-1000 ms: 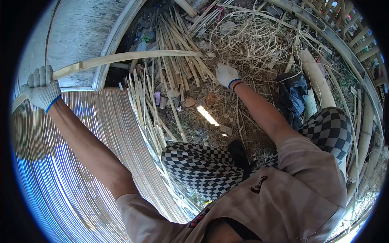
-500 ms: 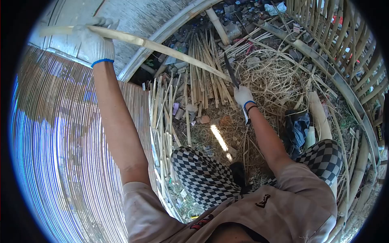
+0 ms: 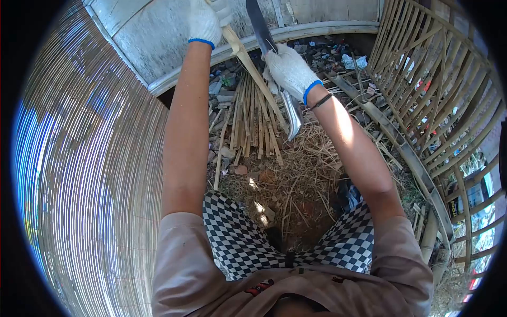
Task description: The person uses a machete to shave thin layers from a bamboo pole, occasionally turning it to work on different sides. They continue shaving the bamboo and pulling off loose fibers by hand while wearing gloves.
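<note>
At the top of the head view my left hand, in a white knitted glove with a blue cuff, is closed around the upper part of a long bamboo strip. The strip slants down to the right over a pile of split bamboo sticks. My gloved right hand grips a large knife, and its dark blade points up, close to the strip's right side. A pale, wrapped-looking handle end sticks out below that hand.
A slatted bamboo screen fills the left side. Behind the sticks stands a pale panel wall. Curly shavings cover the ground. A bamboo lattice and a bamboo pole stand at the right.
The view has turned. My left hand has come nearer to my right, still with the strip. The knife has moved from the strip's far end up beside its upper part.
</note>
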Demonstrator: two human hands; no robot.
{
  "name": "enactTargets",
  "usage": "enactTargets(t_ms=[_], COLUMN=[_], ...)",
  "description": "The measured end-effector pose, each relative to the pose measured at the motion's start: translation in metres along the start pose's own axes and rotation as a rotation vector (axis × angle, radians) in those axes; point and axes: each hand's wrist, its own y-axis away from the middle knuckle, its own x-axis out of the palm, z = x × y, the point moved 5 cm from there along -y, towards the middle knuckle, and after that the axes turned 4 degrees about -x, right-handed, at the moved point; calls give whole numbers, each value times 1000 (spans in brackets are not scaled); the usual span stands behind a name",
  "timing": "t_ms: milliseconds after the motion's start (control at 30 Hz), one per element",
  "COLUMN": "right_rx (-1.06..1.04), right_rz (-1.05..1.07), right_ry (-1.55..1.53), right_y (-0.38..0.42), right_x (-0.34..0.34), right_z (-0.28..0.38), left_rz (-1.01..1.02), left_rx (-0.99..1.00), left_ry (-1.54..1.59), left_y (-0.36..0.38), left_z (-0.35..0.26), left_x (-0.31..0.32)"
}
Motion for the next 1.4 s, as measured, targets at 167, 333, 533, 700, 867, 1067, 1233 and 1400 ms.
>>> enactTargets(t_ms=[167, 333, 533, 700, 867, 1067, 1233, 1400], right_rx=[31, 153, 168, 155, 127, -135, -329, -385], right_rz=[82, 61, 49, 42, 42, 152, 112, 92], right_ry=[82, -63, -111, -47, -18, 306, 669, 749], right_y=[6, 13, 18, 12, 8, -1, -1, -5], right_x=[-9, -4, 9, 7, 6, 8, 8, 3], right_z=[-2, 2, -6, -10, -22, -34, -21, -21], left_rz=[-73, -149, -266, -263, -249, -260, -232, -211], left_rx=[21, 72, 18, -45, -62, -59, -74, -97], left_ry=[-18, -99, -181, -152, -118, -133, -143, -149], left_y=[-33, -37, -35, -13, -20, -23, -20, -13], left_z=[17, 19, 28, 56, 55, 54, 57, 60], left_x=[-18, -18, -14, -8, -6, -3, 7, 15])
